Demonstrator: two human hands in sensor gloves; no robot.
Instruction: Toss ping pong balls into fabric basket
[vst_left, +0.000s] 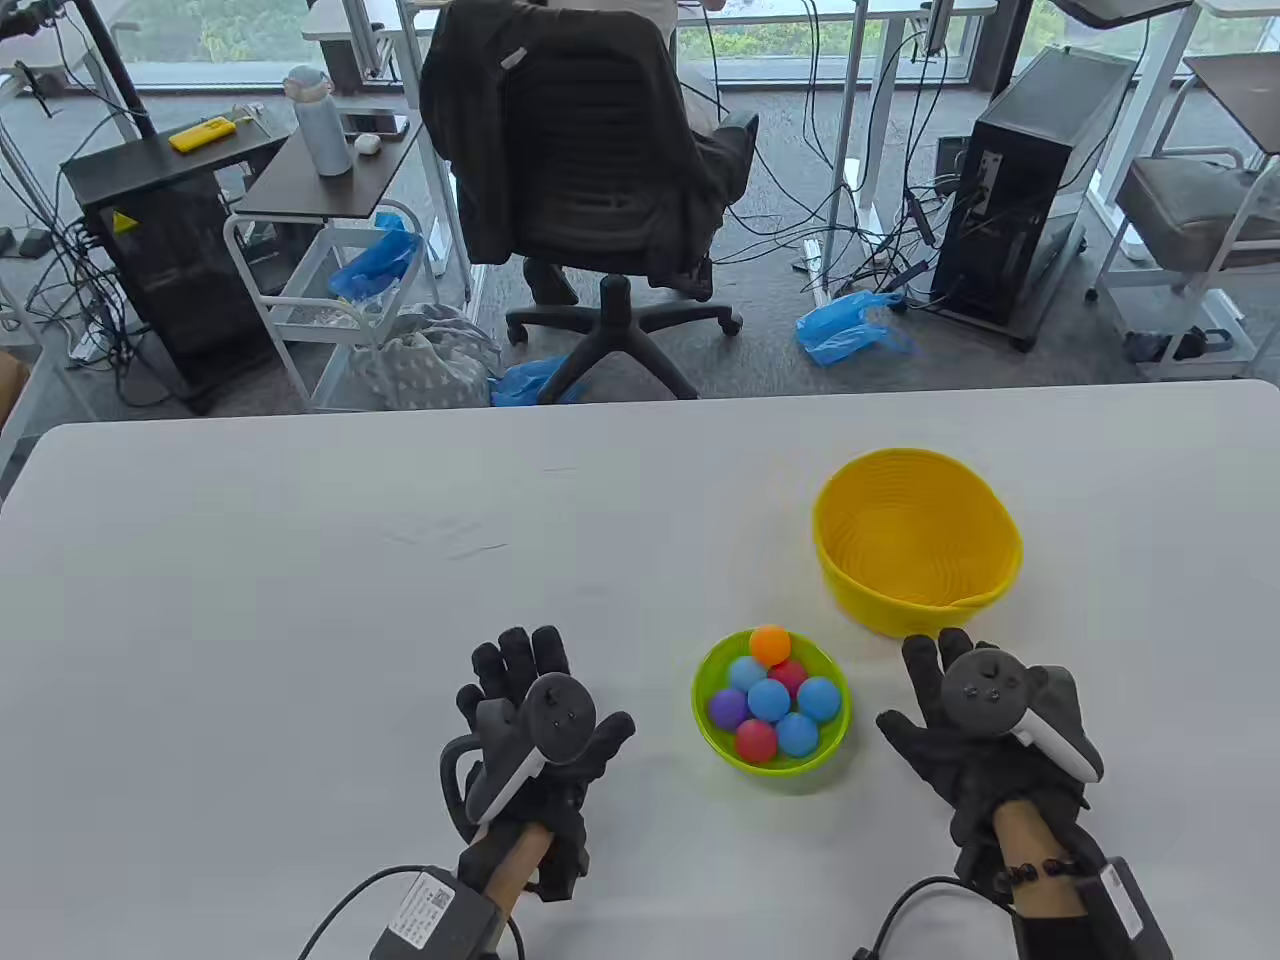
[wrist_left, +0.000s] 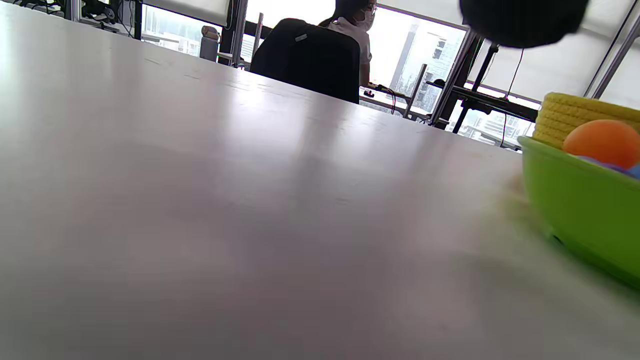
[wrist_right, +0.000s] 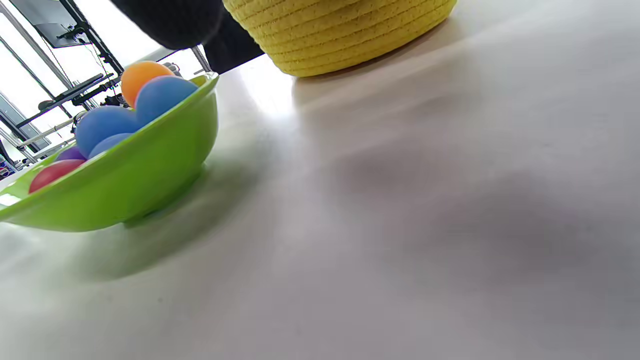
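A yellow woven fabric basket (vst_left: 918, 541) stands on the white table, right of centre; nothing shows inside it. It also shows in the right wrist view (wrist_right: 340, 30) and the left wrist view (wrist_left: 575, 117). In front of it a green bowl (vst_left: 771, 716) holds several coloured ping pong balls, an orange ball (vst_left: 770, 645) at the far rim. The bowl shows in the left wrist view (wrist_left: 580, 210) and the right wrist view (wrist_right: 125, 175). My left hand (vst_left: 530, 700) rests flat on the table left of the bowl, holding nothing. My right hand (vst_left: 960, 700) rests flat right of the bowl, just below the basket, holding nothing.
The white table (vst_left: 300, 600) ends at its far edge, with an office chair (vst_left: 590, 180), a side cart (vst_left: 330, 270) and a computer tower (vst_left: 1020, 180) on the floor beyond. Cables run from both wrists off the bottom edge.
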